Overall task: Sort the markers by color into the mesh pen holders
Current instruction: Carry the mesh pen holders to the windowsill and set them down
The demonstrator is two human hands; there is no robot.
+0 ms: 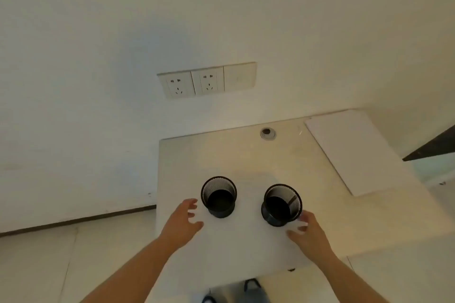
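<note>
On desk [246, 248]: 2 mesh holders [219, 196] (upright, apart).

Both holders, the left holder [219, 196] and the right holder [282, 205], are black, with a fine mesh pattern on the walls and a solid black base. The table [246, 241] is white to pale cream. The wall [98, 32] is off-white, and the sockets [206, 79] on it are white. The grommet [268, 133] is grey with a dark centre. The floor [37, 265] is light beige.
</note>
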